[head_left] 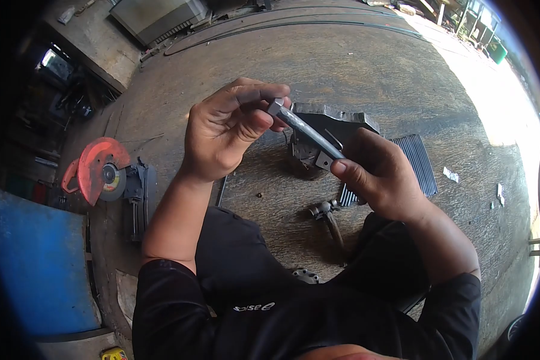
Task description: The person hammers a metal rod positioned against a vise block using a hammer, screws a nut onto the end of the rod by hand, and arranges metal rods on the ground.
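A grey metal rod with a blocky, bolt-like head (311,133) is held up at a slant between my two hands. My left hand (222,135) pinches the head end between thumb and fingers. At the lower end my right hand (381,177) is closed, its thumb lying along the rod. Behind the rod stands a dark metal block with a jagged top edge (336,115), partly covered by the rod and my right hand. A hammer (326,210) with a wooden handle lies on the floor below my hands. Part of a row of ribbed metal bars (419,163) shows beyond my right hand.
A cut-off saw with a red guard (104,165) stands at the left, beside a dark metal vise-like base (139,198). A blue panel (39,264) fills the lower left. Long thin rods (294,25) lie across the far floor. Foil scraps (450,174) lie at the right.
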Demonstrator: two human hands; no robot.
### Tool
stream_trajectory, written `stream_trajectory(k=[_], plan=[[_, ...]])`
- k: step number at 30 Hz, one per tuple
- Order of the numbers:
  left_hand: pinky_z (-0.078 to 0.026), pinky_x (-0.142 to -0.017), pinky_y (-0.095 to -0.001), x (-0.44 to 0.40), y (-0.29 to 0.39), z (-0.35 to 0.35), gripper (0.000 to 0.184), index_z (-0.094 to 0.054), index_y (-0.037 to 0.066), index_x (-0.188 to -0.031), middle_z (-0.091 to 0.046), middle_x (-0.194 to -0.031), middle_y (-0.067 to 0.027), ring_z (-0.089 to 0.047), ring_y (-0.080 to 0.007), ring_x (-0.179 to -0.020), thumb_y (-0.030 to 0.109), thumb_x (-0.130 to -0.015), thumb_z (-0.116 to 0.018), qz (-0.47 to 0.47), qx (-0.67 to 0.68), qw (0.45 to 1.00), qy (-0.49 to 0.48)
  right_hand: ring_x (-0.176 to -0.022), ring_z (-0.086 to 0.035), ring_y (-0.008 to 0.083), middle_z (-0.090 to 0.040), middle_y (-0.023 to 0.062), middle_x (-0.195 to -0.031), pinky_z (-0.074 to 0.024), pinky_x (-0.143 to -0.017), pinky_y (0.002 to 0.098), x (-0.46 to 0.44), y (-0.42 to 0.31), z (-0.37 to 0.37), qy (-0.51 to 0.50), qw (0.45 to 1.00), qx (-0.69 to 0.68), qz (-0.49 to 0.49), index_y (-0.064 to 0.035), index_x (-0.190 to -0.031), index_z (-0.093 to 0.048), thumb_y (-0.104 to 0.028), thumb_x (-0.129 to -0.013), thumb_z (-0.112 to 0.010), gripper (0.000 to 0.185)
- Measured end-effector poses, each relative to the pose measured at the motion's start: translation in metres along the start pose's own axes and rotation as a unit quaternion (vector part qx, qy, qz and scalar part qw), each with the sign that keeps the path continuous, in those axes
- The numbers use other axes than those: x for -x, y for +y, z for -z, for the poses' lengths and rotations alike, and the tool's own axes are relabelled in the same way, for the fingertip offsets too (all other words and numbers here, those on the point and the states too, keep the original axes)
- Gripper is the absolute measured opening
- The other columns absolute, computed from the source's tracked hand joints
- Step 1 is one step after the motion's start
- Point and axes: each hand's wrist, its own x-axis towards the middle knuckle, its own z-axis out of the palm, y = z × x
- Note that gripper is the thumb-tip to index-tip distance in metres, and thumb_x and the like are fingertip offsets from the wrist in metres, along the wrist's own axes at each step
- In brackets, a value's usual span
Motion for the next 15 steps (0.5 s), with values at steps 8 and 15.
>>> stream_trajectory(k=[8, 15], plan=[[-0.055, -0.076, -0.0274, 0.0011, 0.0047, -0.0068, 0.034, -0.059, -0.002, -0.117, -0.067, -0.105, -0.0139, -0.064, -0.0143, -0.088, 0.019, -0.090, -0.065, 0.042, 0.043, 0.997, 0.045, -0.071, -0.063, 0.0150, -0.064, 0.0107, -0.077, -0.0492, -0.063, 0.0307, 0.0009, 0.0042, -0.0057, 0.060, 0.995, 0.031, 0.076, 0.0007, -0.089, -0.058, -0.024, -0.085, -0.073, 0.030], [-0.055, -0.084, -0.0312, -0.0004, 0.0004, -0.0073, 0.028, -0.059, -0.001, -0.115, -0.067, -0.107, -0.0138, -0.065, -0.0169, -0.093, 0.011, -0.091, -0.063, 0.061, 0.034, 0.997, 0.035, -0.063, -0.064, 0.0178, -0.066, 0.0120, -0.073, -0.0488, -0.058, 0.0316, 0.0009, -0.0006, -0.0059, 0.104, 0.991, 0.081, 0.039, -0.0007, -0.087, -0.059, -0.018, -0.084, -0.073, 0.023]])
